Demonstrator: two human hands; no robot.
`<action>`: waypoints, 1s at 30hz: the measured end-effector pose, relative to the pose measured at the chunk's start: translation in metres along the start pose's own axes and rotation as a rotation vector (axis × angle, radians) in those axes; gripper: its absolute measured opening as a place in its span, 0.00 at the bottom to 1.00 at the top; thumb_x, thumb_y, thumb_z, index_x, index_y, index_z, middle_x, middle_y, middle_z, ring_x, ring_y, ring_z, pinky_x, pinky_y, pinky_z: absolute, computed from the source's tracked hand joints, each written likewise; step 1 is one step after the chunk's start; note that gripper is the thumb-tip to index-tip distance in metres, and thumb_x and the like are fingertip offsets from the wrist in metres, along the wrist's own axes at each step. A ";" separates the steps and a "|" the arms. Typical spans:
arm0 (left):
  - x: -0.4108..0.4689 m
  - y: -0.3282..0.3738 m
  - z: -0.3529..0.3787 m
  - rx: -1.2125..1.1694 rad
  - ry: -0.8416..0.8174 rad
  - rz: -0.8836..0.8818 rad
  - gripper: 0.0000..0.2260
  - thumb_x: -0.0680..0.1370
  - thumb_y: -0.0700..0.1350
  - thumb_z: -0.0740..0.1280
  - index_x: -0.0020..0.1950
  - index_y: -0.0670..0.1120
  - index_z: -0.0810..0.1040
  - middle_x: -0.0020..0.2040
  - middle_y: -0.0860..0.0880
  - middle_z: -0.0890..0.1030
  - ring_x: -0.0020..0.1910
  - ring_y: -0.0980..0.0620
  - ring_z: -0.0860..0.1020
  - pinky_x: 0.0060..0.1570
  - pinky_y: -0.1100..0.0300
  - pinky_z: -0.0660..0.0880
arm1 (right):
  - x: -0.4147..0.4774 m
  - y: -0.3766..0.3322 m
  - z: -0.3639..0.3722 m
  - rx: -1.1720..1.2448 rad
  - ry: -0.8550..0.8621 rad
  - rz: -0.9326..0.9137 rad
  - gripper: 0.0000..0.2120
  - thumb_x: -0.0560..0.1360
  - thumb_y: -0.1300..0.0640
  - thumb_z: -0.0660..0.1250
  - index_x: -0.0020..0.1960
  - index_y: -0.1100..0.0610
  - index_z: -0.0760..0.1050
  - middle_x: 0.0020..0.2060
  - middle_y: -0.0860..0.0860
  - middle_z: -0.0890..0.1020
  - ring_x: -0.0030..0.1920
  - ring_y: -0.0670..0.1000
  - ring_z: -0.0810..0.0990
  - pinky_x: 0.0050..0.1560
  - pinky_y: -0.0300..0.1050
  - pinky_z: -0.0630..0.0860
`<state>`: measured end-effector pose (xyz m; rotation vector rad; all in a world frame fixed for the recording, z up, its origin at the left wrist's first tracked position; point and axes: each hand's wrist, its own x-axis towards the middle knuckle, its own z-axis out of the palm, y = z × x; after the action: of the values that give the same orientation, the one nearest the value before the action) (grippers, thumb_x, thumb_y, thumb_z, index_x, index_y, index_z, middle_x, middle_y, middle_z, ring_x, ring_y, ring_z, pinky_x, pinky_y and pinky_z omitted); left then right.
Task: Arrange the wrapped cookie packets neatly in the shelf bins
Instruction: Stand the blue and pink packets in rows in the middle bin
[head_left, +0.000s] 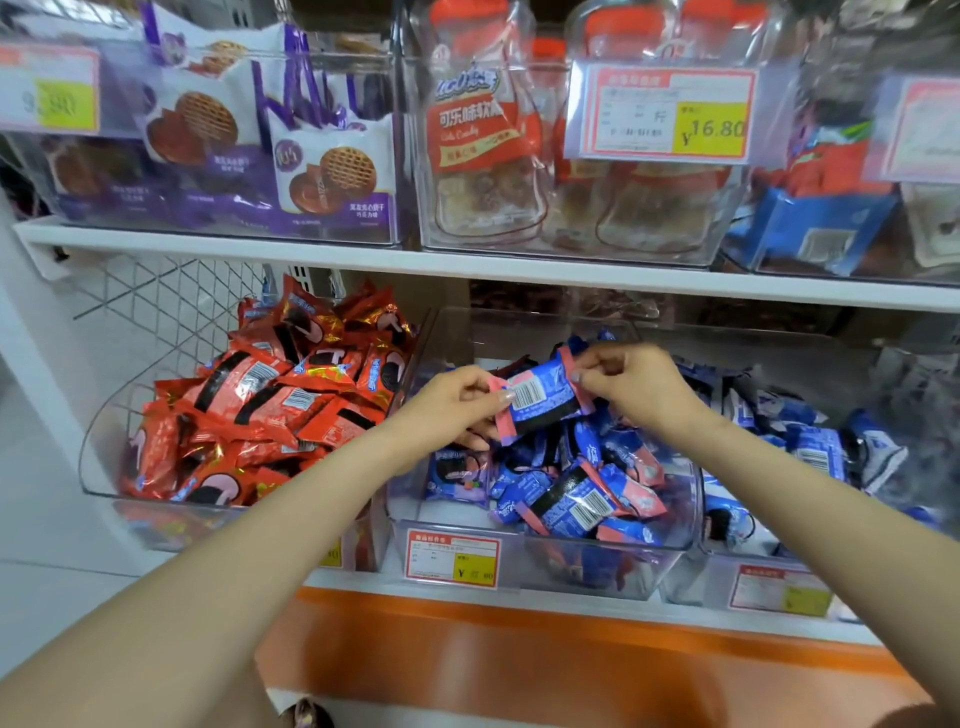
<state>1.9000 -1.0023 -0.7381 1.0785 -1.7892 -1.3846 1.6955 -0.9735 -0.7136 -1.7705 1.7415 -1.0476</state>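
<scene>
Both hands, left (457, 400) and right (631, 382), pinch opposite ends of one blue packet (540, 397) above the middle bin (550, 556). The packets lying in that bin and the red ones (270, 405) in the left bin look jumbled, so I judge most of the arranging is left.

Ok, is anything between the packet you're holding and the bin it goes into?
Nothing visible. The left hand and right hand pinch the blue packet by its pink ends right over the clear bin, whose top is open. Below it lie only the piled packets of the same kind.
</scene>
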 end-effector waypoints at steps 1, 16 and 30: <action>-0.001 0.001 0.000 -0.018 0.004 0.000 0.03 0.78 0.42 0.65 0.45 0.46 0.73 0.40 0.47 0.81 0.33 0.55 0.80 0.37 0.61 0.78 | -0.001 -0.002 0.000 0.016 0.007 -0.002 0.05 0.76 0.63 0.65 0.47 0.62 0.80 0.29 0.51 0.77 0.20 0.39 0.70 0.22 0.29 0.63; -0.015 0.023 -0.013 0.093 0.160 0.163 0.08 0.81 0.45 0.59 0.48 0.49 0.77 0.43 0.53 0.83 0.38 0.58 0.79 0.34 0.69 0.72 | 0.001 -0.025 0.029 -0.136 -0.050 -0.093 0.27 0.69 0.50 0.74 0.64 0.58 0.73 0.57 0.49 0.77 0.58 0.47 0.74 0.49 0.33 0.64; -0.031 -0.011 -0.060 1.113 0.289 0.285 0.12 0.77 0.50 0.64 0.59 0.48 0.76 0.62 0.51 0.73 0.58 0.50 0.67 0.58 0.57 0.63 | 0.003 -0.023 0.090 -0.140 -0.417 -0.038 0.14 0.63 0.58 0.79 0.45 0.52 0.77 0.37 0.46 0.75 0.38 0.45 0.71 0.38 0.37 0.66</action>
<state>1.9682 -1.0039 -0.7332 1.3453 -2.3678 0.0502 1.7791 -0.9917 -0.7504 -1.9444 1.5527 -0.5264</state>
